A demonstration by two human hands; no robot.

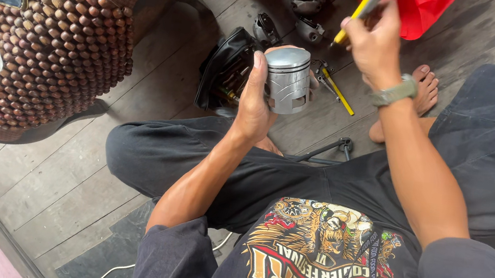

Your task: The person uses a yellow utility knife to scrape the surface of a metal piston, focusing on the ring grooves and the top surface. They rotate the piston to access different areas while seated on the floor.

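The left hand (257, 99) is wrapped around a metal piston (287, 79), a short, dull-silver cylinder with a smooth flat crown, fine ring grooves just under it and a skirt marked by shallow slanted recesses. The thumb runs up the near side and the fingers curl behind, so the hand is clamped firmly on it. The piston stands roughly upright, its long axis running away from the person, crown turned toward the far side of the wooden floor (67, 173). Up and to the right of the piston, the right hand (372, 44) is closed on a slim yellow-handled tool (363, 7), whose shaft slants upward out of the fist; a grey-green wristwatch (397, 91) sits on that wrist. Just behind the piston lies a black, glossy engine part (224, 70), and beside it, to the right, a second yellow-handled tool (336, 90) rests flat on the grey, weathered planks. Farther beyond the piston lie small dark metal pieces (307, 14) and a crumpled red plastic bag (420, 12). Well to the left of the piston is a seat cover of round brown wooden beads (64, 41), knobbly and polished.
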